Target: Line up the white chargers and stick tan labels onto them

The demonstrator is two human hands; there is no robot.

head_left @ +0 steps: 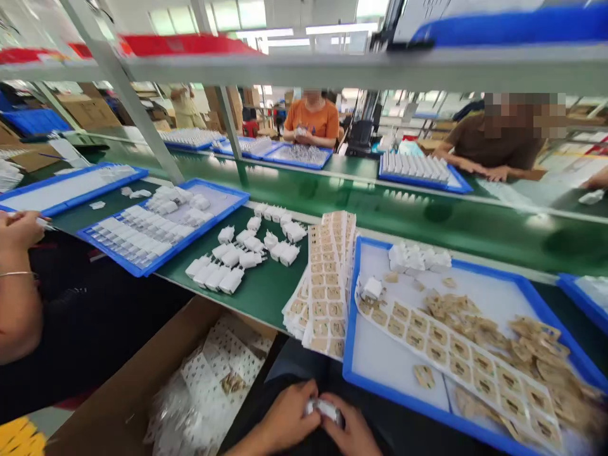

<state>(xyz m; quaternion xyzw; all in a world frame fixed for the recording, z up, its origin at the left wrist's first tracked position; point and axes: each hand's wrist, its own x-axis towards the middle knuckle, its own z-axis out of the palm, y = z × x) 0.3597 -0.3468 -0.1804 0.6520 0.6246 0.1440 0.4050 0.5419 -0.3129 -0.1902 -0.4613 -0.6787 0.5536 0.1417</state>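
Low in the view, over my lap, my left hand [291, 415] and my right hand [349, 427] are both closed around a small white plug adapter [325, 410]; fingers cover much of it. Ahead of them, a stack of label sheets [327, 285] with rows of tan stickers lies on the green bench. To its right a blue-rimmed tray [349, 329] holds one long sticker sheet [437, 335], a heap of loose tan pieces [475, 316] and several white adapters [418, 258]. More white plug adapters [228, 254] stand in a loose group to the left of the stack.
A blue-rimmed tray [142, 273] with rows of white adapters is on the left. Below the bench edge, a cardboard box [128, 373] holds used backing sheets. A co-worker's arm [19, 285] is at far left. Across the green belt [285, 190] sit other people. A metal shelf rail [332, 73] crosses overhead.
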